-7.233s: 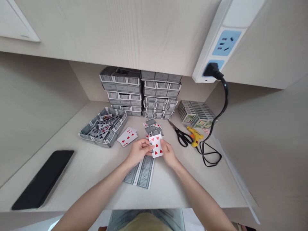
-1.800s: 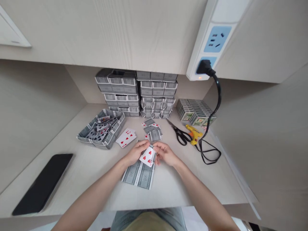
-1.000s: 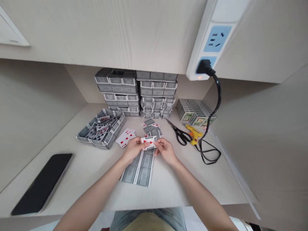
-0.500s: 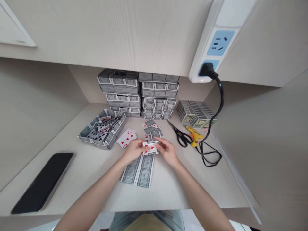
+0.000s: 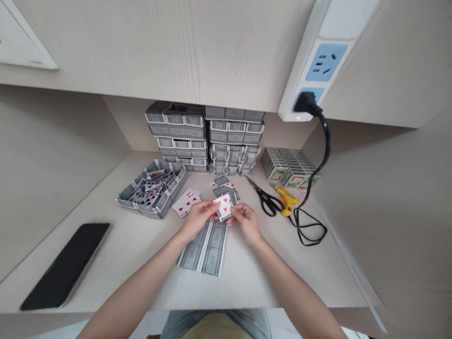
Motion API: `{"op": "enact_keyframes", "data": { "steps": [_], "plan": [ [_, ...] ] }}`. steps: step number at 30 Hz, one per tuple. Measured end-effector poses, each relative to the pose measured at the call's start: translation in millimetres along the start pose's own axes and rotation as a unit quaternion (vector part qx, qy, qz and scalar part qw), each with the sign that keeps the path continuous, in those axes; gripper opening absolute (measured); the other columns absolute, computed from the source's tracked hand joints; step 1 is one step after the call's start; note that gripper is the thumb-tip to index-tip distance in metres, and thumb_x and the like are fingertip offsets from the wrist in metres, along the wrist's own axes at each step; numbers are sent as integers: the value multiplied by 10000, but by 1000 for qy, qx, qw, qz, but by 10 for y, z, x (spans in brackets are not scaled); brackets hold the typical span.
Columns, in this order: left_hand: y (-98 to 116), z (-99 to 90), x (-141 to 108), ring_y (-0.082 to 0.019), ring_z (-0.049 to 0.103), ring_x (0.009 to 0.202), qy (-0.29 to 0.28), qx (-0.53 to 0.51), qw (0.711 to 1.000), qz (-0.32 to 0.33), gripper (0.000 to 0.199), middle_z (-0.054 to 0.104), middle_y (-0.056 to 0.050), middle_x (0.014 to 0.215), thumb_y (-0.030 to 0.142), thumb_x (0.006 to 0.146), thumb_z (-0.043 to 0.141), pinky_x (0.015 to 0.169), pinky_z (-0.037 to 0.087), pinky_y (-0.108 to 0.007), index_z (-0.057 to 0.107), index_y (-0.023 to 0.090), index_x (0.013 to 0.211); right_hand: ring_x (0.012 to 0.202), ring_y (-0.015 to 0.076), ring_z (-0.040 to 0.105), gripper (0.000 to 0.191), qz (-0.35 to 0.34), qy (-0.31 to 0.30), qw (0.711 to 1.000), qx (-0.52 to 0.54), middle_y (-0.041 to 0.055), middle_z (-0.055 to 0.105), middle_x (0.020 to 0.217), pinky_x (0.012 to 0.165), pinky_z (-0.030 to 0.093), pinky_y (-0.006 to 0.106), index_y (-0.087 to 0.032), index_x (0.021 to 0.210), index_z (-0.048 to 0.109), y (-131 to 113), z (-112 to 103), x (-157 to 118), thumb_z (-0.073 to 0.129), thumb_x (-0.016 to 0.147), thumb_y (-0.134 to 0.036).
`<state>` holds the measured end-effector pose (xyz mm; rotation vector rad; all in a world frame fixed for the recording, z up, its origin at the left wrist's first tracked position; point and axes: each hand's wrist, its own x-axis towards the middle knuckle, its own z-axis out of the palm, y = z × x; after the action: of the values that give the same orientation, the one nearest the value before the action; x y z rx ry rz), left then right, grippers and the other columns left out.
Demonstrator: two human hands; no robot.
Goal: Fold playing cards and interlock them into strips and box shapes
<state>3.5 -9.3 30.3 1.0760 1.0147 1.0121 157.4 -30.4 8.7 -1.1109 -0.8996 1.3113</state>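
Observation:
A small folded playing-card piece (image 5: 223, 207), white with red hearts, is tilted between my two hands. My left hand (image 5: 198, 218) pinches its left edge, thumb on top. My right hand (image 5: 245, 220) grips its lower right side with thumb and fingers. Just below lies a flat panel of grey-backed cards (image 5: 203, 249), partly under my left hand. Beyond my hands are scattered loose cards (image 5: 221, 189), some face down. Face-up heart cards (image 5: 186, 202) lie to the left of them.
A card-built tray (image 5: 158, 207) holds loose cards at the left. Behind stand stacked card boxes (image 5: 235, 136) and card packs (image 5: 287, 165). Scissors (image 5: 270, 202) and a corded yellow glue gun (image 5: 288, 200) lie right. A black phone (image 5: 67, 266) lies front left; a power strip (image 5: 319, 61) hangs above.
The card piece has turned from nearly level to tilted and its face shows more. My right hand's fingers have moved from its upper edge to its lower right side.

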Motion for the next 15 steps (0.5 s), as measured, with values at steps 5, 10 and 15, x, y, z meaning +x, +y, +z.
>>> {"op": "enact_keyframes", "data": {
  "steps": [5, 10, 15],
  "plan": [
    [-40, 21, -3, -137, 572, 601, 7, 47, 999, 17, 294, 670, -30, 715, 388, 644, 656, 558, 491, -261, 669, 133, 791, 371, 133, 553, 362, -4, -57, 998, 21, -74, 562, 477, 395, 463, 250, -206, 881, 477, 9, -42, 0, 672, 653, -406],
    [-14, 16, -12, -104, 511, 470, 25, 88, 995, 31, 213, 614, 7, 544, 346, 628, 664, 485, 431, -222, 657, 137, 669, 316, 118, 503, 372, -8, -66, 998, -17, -78, 540, 460, 328, 405, 225, -208, 957, 463, 11, -10, -25, 596, 715, -457],
    [2, 48, -42, -94, 466, 434, 8, 93, 995, 33, 226, 576, 18, 499, 365, 647, 640, 447, 388, -216, 654, 140, 669, 269, 115, 439, 329, -6, -81, 996, -37, -85, 505, 373, 304, 361, 214, -217, 937, 433, -17, 22, -51, 505, 774, -493]
  ]
}}
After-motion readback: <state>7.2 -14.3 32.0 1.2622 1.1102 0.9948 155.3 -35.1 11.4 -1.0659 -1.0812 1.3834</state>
